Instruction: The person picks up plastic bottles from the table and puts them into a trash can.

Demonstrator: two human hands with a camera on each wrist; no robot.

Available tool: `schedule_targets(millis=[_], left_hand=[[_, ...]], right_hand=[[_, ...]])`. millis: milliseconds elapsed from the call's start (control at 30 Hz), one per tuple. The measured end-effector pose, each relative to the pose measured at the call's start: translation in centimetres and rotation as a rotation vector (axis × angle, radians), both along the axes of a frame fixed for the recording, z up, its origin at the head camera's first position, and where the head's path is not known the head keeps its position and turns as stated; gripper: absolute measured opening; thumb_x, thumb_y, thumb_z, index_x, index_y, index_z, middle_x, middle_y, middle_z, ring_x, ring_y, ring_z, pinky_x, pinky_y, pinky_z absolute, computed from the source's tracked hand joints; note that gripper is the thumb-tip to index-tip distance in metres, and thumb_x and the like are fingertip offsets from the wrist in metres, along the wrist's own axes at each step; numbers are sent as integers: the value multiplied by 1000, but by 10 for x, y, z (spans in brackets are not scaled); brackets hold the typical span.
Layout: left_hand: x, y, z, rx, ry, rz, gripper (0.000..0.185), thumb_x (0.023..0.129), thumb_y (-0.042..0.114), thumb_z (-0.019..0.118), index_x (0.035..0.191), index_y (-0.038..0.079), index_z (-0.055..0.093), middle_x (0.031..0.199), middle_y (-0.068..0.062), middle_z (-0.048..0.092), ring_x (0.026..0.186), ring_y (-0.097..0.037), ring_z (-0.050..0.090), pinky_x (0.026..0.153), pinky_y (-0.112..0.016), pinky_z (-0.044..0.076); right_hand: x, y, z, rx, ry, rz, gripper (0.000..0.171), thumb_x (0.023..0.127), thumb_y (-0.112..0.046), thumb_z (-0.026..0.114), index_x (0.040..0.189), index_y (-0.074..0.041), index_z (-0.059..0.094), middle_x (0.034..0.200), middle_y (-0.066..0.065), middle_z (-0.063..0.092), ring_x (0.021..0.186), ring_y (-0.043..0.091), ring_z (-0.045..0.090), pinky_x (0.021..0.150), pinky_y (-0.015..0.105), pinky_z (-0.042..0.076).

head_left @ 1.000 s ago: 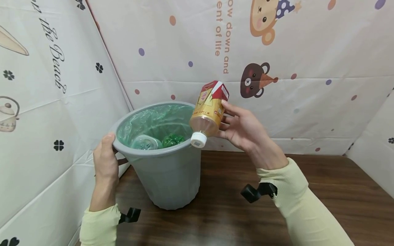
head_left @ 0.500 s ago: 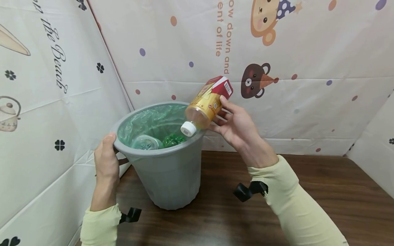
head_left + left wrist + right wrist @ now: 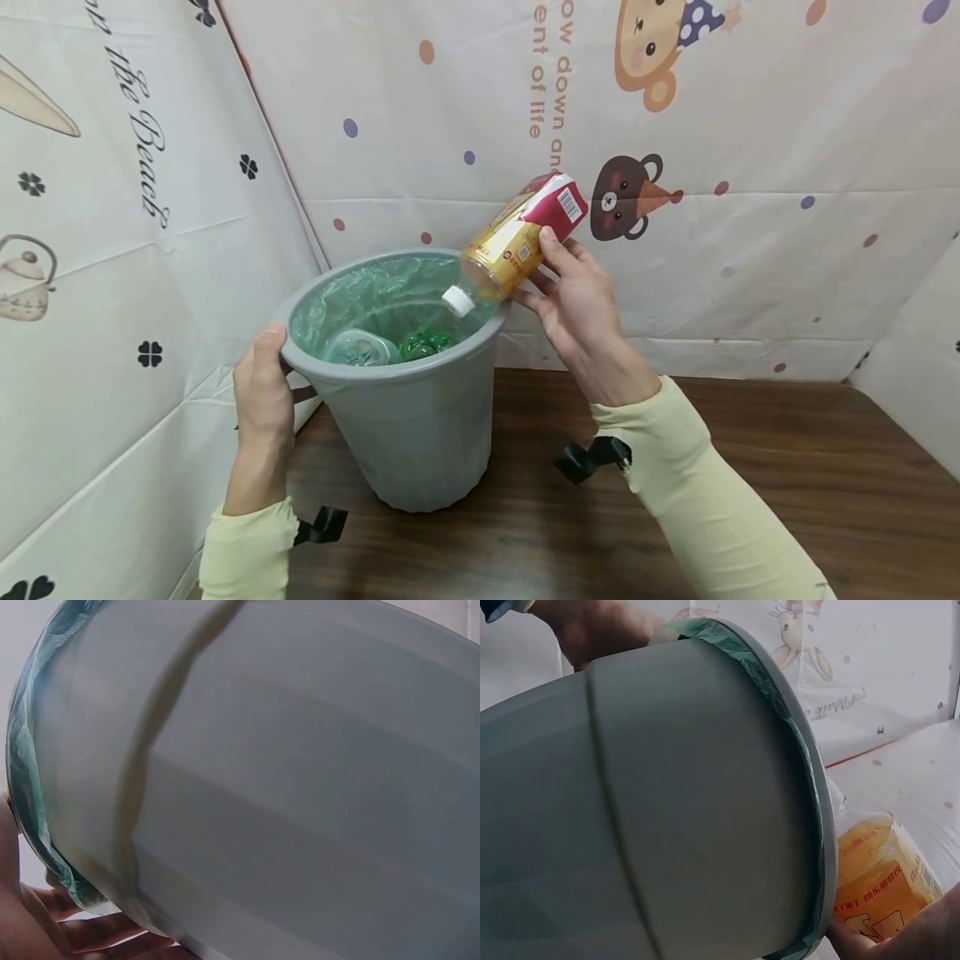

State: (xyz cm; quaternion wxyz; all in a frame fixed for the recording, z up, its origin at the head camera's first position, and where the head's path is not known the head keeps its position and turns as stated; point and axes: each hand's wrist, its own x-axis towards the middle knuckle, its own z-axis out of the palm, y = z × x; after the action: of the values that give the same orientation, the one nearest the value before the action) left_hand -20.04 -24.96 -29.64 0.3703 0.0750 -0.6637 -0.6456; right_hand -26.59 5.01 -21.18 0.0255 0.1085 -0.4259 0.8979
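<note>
A grey bin [image 3: 408, 433] with a green liner [image 3: 375, 296] stands on the brown table. My left hand [image 3: 262, 392] grips its near-left rim, thumb on top. My right hand [image 3: 573, 300] holds a plastic bottle [image 3: 517, 237] with a yellow-red label and amber liquid. The bottle is tilted, its white cap [image 3: 453, 300] pointing down over the bin's right rim. The right wrist view shows the bin wall [image 3: 645, 817] and the bottle [image 3: 874, 881] beside the rim. The left wrist view is filled by the bin wall [image 3: 285, 787].
Inside the bin lie a clear plastic container [image 3: 356, 346] and a crumpled green item [image 3: 423, 342]. Printed white sheets [image 3: 135, 208] wall the table in at the left and back. Bare brown tabletop [image 3: 787, 467] stretches to the right of the bin.
My right hand has carried the bottle left and tipped it further, so the cap now sits over the bin's opening. My left hand has stayed on the rim.
</note>
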Motion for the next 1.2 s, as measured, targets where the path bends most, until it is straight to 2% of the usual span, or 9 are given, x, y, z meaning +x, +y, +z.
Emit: schedule_targets(millis=[467,800,1000,1200], left_hand=[[0,-1,0,12,-10,9,46,107,50,51,125,15,75,102,-3,74,94,-16,70,52,-28,60],[1,0,0,-4,-12,8,49,108,50,50,131,14,73,106,-5,73,96,-15,70,53,-27,60],[1,0,-1,-8,-20,18,49,108,50,50,131,14,74,105,-3,73,94,-14,70,53,-26,60],[0,0,0,-4,-18,8,49,108,51,50,129,15,74,104,-3,74,96,-16,70,53,-27,61]], right_hand=[[3,-6,1,3,28,-39,51,110,-17,61,155,-8,39,150,14,50,134,35,52,110,57,49],[7,-7,4,106,72,-6,58,106,-17,67,155,-6,36,149,13,52,133,31,55,111,54,49],[11,-6,4,128,65,9,63,105,-16,69,157,-4,35,155,15,49,143,32,47,115,53,45],[11,-3,1,153,96,5,59,106,-13,67,156,-1,38,157,14,47,147,32,43,118,52,41]])
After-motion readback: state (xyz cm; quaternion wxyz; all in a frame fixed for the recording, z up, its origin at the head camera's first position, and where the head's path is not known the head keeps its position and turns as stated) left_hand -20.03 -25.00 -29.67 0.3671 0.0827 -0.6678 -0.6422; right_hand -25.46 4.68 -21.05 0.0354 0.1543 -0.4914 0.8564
